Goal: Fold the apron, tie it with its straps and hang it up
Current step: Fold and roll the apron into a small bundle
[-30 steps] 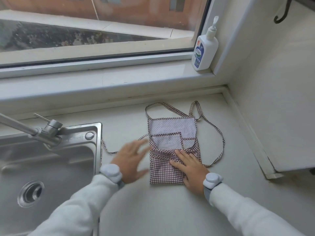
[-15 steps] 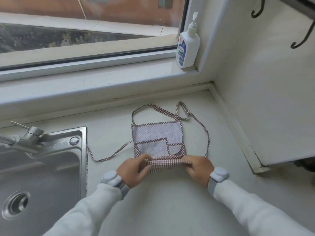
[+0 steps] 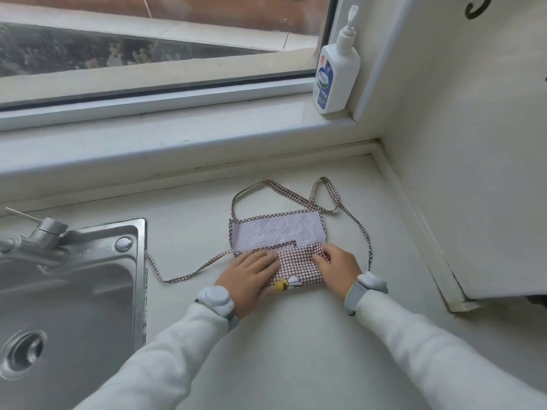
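Both our hands lie on the checked apron on the countertop beside the sink: left hand flat and open, pressing the fold, right hand pinching the folded-up hem. We judge folding is under way. Next we would need to gather the loose straps and wrap them round; the wall hook waits above.

Pale countertop, folded apron, sink
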Demonstrator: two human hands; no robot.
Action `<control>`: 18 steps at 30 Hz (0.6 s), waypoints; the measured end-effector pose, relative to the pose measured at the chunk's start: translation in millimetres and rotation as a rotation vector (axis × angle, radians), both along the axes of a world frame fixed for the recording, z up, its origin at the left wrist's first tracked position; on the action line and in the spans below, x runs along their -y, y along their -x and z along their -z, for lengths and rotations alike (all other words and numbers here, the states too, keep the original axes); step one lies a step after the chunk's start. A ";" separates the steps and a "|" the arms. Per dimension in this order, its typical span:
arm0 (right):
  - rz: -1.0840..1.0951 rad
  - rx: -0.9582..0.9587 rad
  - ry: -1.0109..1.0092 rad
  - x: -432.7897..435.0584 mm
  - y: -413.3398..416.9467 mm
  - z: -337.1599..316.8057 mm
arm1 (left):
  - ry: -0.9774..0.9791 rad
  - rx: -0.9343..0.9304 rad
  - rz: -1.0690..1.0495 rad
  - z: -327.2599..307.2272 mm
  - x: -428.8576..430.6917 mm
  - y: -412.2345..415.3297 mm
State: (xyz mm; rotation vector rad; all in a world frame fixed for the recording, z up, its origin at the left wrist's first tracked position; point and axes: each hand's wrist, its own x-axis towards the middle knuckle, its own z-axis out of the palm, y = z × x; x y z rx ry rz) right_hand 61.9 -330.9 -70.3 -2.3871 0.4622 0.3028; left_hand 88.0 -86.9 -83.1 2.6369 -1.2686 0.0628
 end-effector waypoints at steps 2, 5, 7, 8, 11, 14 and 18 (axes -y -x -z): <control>0.015 0.053 -0.007 1.4 0.7 -2.5 | -0.179 -0.099 -0.006 8.6 -5.4 2.2; -0.143 0.142 0.131 4.8 4.4 -2.7 | -0.198 -0.173 0.010 13.0 -10.4 0.5; -0.399 0.294 0.257 8.1 8.8 -1.5 | -0.160 -0.219 0.025 7.2 -11.9 -4.0; -0.525 0.344 0.281 10.5 12.2 -2.6 | -0.120 -0.260 0.022 4.2 -12.8 -5.2; -0.752 0.308 0.284 17.6 24.2 -10.5 | 0.066 -0.384 -0.034 -3.0 -17.2 1.2; -0.814 0.261 0.292 19.5 30.6 -14.7 | 0.151 -0.401 -0.085 -5.8 -26.0 3.7; -0.819 0.299 0.276 17.9 31.3 -19.4 | 0.063 -0.356 -0.006 -20.5 -28.3 0.8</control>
